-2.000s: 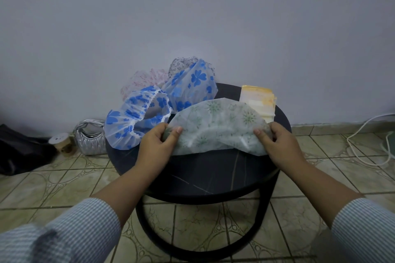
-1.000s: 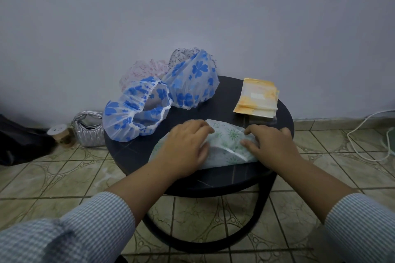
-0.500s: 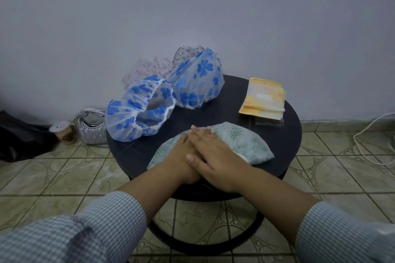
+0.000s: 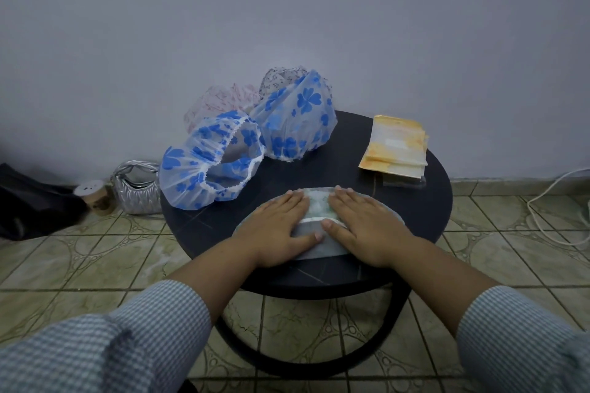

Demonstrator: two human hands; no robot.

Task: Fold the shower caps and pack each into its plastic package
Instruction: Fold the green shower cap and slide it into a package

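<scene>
Here, flattening the folded green-patterned shower cap [image 4: 317, 206] at the near edge of the round black table [image 4: 335, 143]. Left hand [image 4: 277, 228] and right hand [image 4: 367, 226] pressing palm-down side by side on it, fingers straight and together, thumbs nearly meeting over the middle; nothing gripped by either.

Probably best done by sweeping both palms outward from the centre toward the left and right ends, driving trapped air out through the elastic edge rather than sealing it inside. Worth keeping pressure even, since slick plastic tends to slide on a smooth tabletop and spring open once released. Likely wise to hold one palm down while the other makes the next fold.

Farther back on the left, two blue-flowered caps [image 4: 212, 166], unfolded, with a pink-patterned cap [image 4: 220, 99] and a dark-speckled cap [image 4: 281, 76] behind. Far right, the stack of yellow packages [image 4: 396, 147], well apart from the hands and within easy reach for packing.
</scene>
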